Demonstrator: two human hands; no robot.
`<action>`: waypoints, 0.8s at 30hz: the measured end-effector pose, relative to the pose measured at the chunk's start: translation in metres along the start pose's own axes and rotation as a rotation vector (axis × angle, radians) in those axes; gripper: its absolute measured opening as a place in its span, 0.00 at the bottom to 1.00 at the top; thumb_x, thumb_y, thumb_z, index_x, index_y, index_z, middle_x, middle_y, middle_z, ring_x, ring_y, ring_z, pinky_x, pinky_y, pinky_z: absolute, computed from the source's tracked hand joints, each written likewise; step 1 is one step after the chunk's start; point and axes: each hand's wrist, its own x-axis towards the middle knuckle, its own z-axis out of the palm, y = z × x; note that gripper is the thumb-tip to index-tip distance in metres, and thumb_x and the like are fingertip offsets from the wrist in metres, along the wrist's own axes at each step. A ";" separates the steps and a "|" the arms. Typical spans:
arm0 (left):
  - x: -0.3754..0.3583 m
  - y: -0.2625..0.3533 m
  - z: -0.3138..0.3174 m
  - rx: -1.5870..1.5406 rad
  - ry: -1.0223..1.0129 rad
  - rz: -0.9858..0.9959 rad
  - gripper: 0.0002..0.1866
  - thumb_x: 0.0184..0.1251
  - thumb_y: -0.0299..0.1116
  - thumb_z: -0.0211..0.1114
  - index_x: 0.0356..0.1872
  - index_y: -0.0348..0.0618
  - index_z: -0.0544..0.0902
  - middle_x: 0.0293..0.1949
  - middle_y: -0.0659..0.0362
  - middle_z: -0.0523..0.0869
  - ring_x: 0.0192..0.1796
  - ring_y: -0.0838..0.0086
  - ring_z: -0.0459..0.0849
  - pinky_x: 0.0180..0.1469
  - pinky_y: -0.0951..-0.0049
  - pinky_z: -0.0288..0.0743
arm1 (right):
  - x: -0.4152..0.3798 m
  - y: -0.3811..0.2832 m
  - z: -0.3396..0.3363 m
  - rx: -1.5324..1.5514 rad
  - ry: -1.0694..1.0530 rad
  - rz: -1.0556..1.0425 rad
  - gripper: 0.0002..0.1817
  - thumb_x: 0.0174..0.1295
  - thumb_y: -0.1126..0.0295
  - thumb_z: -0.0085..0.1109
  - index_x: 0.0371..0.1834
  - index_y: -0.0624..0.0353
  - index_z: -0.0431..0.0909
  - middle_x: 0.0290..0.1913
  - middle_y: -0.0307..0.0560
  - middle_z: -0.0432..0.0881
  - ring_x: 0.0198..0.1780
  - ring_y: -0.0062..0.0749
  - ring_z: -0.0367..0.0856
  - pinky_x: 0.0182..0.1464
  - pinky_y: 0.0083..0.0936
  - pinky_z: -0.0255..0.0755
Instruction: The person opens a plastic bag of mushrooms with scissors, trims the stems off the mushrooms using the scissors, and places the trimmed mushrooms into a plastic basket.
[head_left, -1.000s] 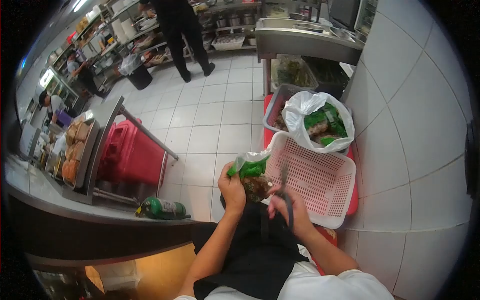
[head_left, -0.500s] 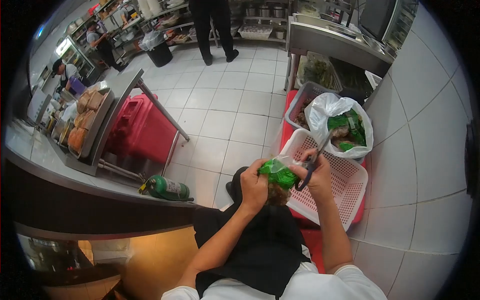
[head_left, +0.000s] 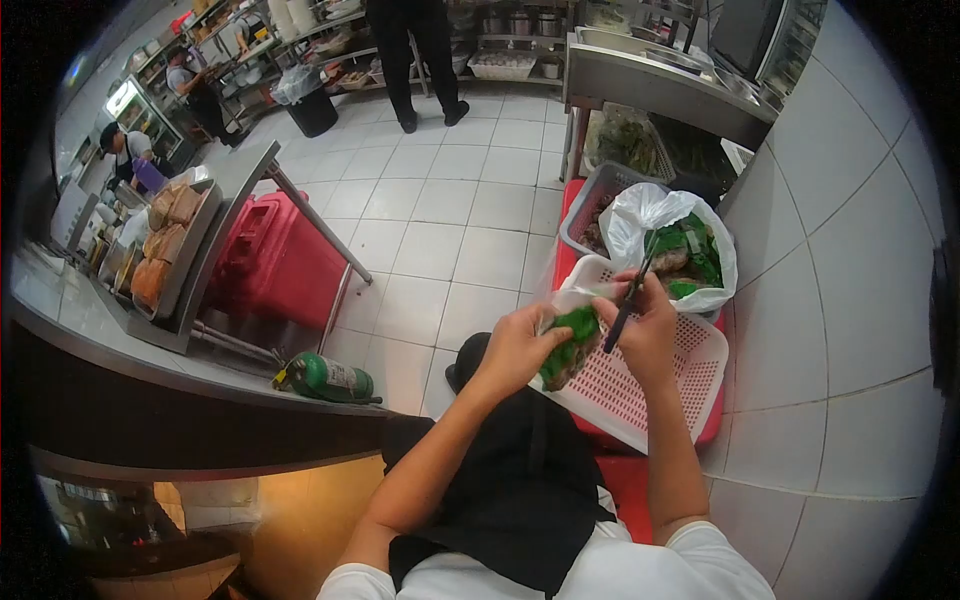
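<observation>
The person sat over a white perforated basket [head_left: 655, 385], and everything else could be placed from it. Just above its near-left corner, the left hand [head_left: 517, 347] was curled around a clear packet with green print [head_left: 570, 340], fingers wrapped about the lower end and the brownish contents showing below the green. The right hand [head_left: 648, 335] was closed on a pair of dark scissors [head_left: 625, 300], the blades pointing up and away from the basket's near edge, close beside the top of the packet; whether the blades met the plastic I could not tell. Both hands hung over the left part of the basket, near one another with the packet between them.

Behind the basket, touching its far rim, stood a white plastic bag [head_left: 640, 215] open at the top with more green-printed packets [head_left: 690, 250] inside. The bag sat in a grey crate [head_left: 590, 200] just beyond the basket. Under the basket showed a red surface [head_left: 625, 480].

To the left of the basket, across the white tiled floor, a red bin [head_left: 275, 265] stood under a steel table [head_left: 215, 235] carrying trays of browned food [head_left: 160, 250]. Nearer, left of the basket, a green bottle [head_left: 325, 378] lay on its side on a counter edge. Far beyond the basket, other people stood by shelves.
</observation>
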 end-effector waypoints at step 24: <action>0.004 0.048 -0.017 0.708 0.306 0.649 0.39 0.60 0.43 0.80 0.73 0.48 0.77 0.51 0.49 0.88 0.54 0.54 0.88 0.60 0.53 0.80 | -0.018 0.052 -0.011 0.348 -0.154 0.262 0.15 0.57 0.83 0.73 0.43 0.57 0.79 0.36 0.33 0.83 0.39 0.15 0.81 0.44 0.15 0.76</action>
